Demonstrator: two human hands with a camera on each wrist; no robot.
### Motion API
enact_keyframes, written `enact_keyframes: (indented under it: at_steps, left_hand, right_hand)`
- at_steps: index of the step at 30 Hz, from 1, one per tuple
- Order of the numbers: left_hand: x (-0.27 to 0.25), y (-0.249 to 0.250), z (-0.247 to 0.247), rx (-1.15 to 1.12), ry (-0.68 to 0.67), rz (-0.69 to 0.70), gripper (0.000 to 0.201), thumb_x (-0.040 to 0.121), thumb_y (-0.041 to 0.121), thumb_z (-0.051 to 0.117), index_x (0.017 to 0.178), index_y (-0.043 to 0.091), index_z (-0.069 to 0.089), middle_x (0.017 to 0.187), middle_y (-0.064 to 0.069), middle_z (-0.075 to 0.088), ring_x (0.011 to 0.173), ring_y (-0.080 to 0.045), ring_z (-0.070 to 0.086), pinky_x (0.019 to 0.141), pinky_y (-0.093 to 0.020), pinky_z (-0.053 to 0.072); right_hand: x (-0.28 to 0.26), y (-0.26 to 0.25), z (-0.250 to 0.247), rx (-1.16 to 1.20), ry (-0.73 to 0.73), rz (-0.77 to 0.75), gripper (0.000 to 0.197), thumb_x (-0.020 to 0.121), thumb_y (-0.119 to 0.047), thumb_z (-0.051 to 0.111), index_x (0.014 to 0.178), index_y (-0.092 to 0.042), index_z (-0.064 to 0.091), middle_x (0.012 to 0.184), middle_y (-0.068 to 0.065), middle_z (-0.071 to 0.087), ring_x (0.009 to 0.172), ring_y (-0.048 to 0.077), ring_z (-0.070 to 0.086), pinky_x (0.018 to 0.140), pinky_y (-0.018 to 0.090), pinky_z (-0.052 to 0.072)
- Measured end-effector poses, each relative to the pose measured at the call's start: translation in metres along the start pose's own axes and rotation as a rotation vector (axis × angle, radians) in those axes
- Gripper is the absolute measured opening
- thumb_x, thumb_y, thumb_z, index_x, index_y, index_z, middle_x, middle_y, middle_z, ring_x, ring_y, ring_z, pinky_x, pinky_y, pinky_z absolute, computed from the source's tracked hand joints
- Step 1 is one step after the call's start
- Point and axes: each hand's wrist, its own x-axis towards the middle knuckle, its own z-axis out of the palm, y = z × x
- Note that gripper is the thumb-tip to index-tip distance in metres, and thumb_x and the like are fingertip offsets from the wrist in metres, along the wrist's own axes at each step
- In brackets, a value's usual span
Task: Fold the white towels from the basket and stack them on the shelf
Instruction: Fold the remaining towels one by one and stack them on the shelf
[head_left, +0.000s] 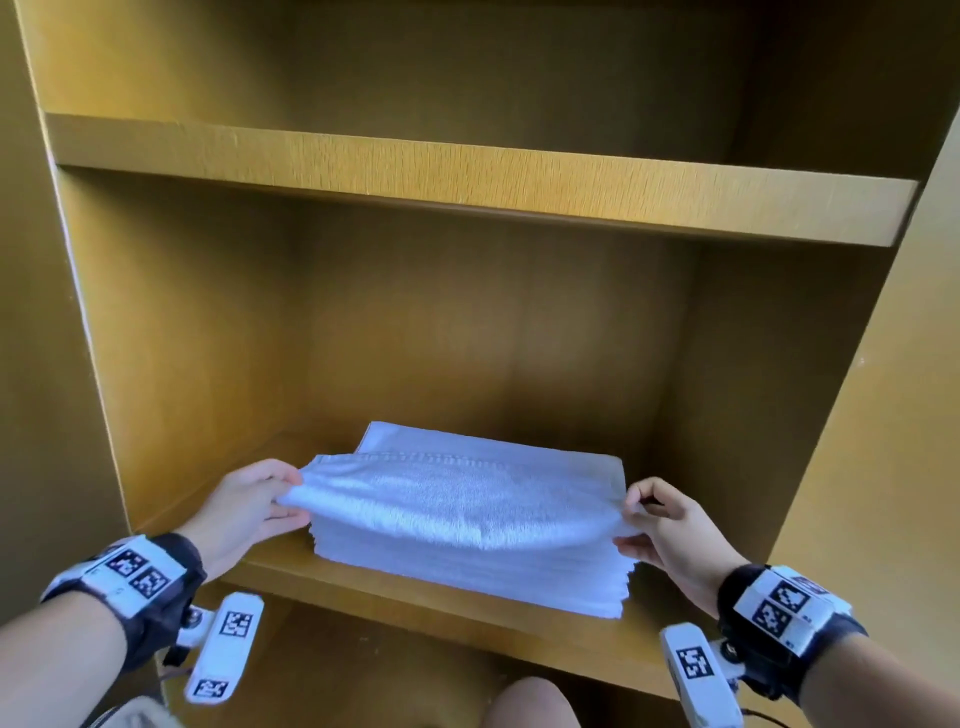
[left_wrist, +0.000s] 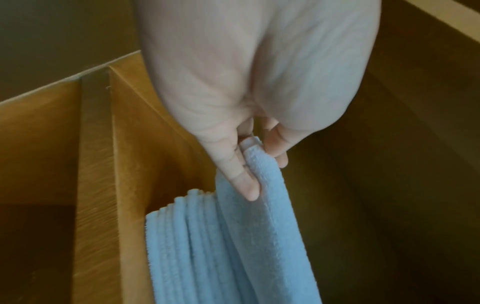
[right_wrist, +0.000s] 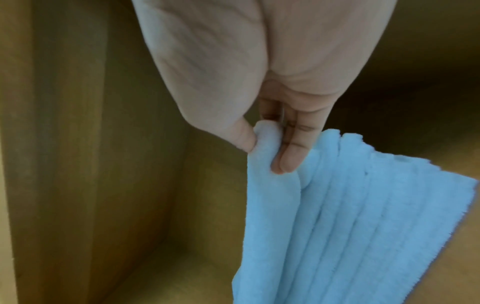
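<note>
A stack of folded white towels (head_left: 467, 571) sits on the wooden shelf board (head_left: 415, 613), looking pale blue in this light. On top lies a folded towel (head_left: 462, 499) held at both ends. My left hand (head_left: 249, 512) pinches its left end between thumb and fingers (left_wrist: 241, 179). My right hand (head_left: 670, 530) pinches the right end, thumb on one side and fingers (right_wrist: 288, 156) on the other. The towel (left_wrist: 262, 216) hangs from the pinch beside the stack's layered edges (left_wrist: 187, 246) in the left wrist view. The same layers (right_wrist: 363, 216) show in the right wrist view.
The cabinet is wooden, with side walls (head_left: 171, 338) close on both sides and an upper shelf board (head_left: 467, 176) overhead. A bare strip of shelf lies to the left of the stack. My knee (head_left: 535, 701) shows at the bottom. The basket is out of view.
</note>
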Motion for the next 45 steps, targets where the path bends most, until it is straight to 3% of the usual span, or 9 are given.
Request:
enact_keyframes:
  at_steps: [8,13,21,26,29,31,36,40,45]
  left_hand:
    - [-0.001,0.034,0.002,0.234,0.002,0.199,0.036,0.084,-0.01,0.079,0.11,0.012,0.068,0.112,-0.016,0.071,0.109,-0.031,0.069,0.091,-0.039,0.058]
    - [0.0,0.051,0.011,0.612,0.118,0.362,0.032,0.081,0.003,0.082,0.102,0.022,0.066,0.099,0.002,0.068,0.09,-0.018,0.064,0.069,-0.03,0.047]
    - [-0.01,0.091,0.015,0.686,0.258,0.431,0.025,0.097,0.011,0.056,0.088,0.026,0.074,0.085,0.005,0.074,0.076,-0.019,0.074,0.07,-0.04,0.062]
    - [-0.007,0.118,0.011,0.823,0.365,0.514,0.038,0.097,0.019,0.052,0.063,0.005,0.06,0.066,-0.011,0.059,0.07,-0.03,0.052,0.056,-0.035,0.039]
    - [-0.003,0.123,0.007,0.557,0.359,0.508,0.055,0.099,0.029,0.064,0.053,0.008,0.043,0.057,-0.008,0.043,0.06,-0.022,0.039,0.057,-0.028,0.027]
    - [-0.003,0.124,0.007,0.386,0.295,0.464,0.053,0.1,0.039,0.068,0.059,0.012,0.047,0.061,-0.007,0.047,0.06,-0.02,0.042,0.059,-0.028,0.03]
    - [0.001,0.122,0.013,0.069,0.139,0.322,0.025,0.104,0.05,0.059,0.11,0.028,0.069,0.113,-0.003,0.075,0.107,-0.024,0.07,0.09,-0.043,0.056]
    - [0.01,0.119,0.021,0.091,0.122,0.31,0.031,0.106,0.052,0.054,0.117,0.027,0.069,0.12,-0.014,0.072,0.116,-0.039,0.068,0.104,-0.062,0.052]
    - [0.033,0.112,0.033,0.137,0.082,0.252,0.03,0.107,0.049,0.054,0.118,0.027,0.071,0.118,-0.015,0.074,0.115,-0.042,0.068,0.094,-0.054,0.056]
  right_hand:
    - [0.003,-0.025,-0.006,-0.383,0.029,-0.194,0.033,0.078,-0.005,0.089,0.099,-0.018,0.067,0.074,0.002,0.053,0.063,0.017,0.049,0.059,0.027,0.043]
    - [0.009,-0.032,0.001,-0.62,0.137,-0.342,0.04,0.076,-0.011,0.091,0.091,-0.033,0.061,0.077,-0.007,0.065,0.063,0.002,0.063,0.051,0.016,0.041]
    - [0.015,-0.07,0.003,-0.679,0.214,-0.488,0.011,0.092,-0.017,0.077,0.089,-0.026,0.072,0.084,-0.009,0.068,0.079,0.01,0.061,0.068,0.029,0.044]
    - [0.023,-0.1,-0.007,-0.759,0.248,-0.517,0.005,0.098,-0.029,0.071,0.094,-0.026,0.071,0.093,-0.002,0.063,0.091,0.021,0.061,0.075,0.034,0.042]
    - [0.028,-0.111,-0.015,-0.761,0.294,-0.513,0.009,0.098,-0.039,0.071,0.096,-0.031,0.069,0.108,0.0,0.049,0.109,0.019,0.045,0.094,0.037,0.041]
    - [0.032,-0.117,-0.021,-0.706,0.298,-0.475,0.018,0.097,-0.043,0.071,0.095,-0.026,0.07,0.115,0.002,0.051,0.111,0.02,0.046,0.099,0.042,0.044]
    - [0.033,-0.115,-0.025,-0.121,0.122,-0.339,0.027,0.096,-0.034,0.077,0.089,-0.009,0.069,0.077,0.007,0.066,0.07,0.026,0.06,0.063,0.035,0.044]
    - [0.038,-0.105,-0.021,-0.014,0.135,-0.243,0.023,0.098,-0.033,0.075,0.106,-0.011,0.075,0.104,0.016,0.079,0.096,0.038,0.076,0.089,0.052,0.06]
    - [0.056,-0.09,-0.021,-0.004,0.1,-0.122,0.021,0.1,-0.034,0.072,0.11,-0.015,0.073,0.106,0.016,0.078,0.098,0.039,0.076,0.09,0.059,0.062]
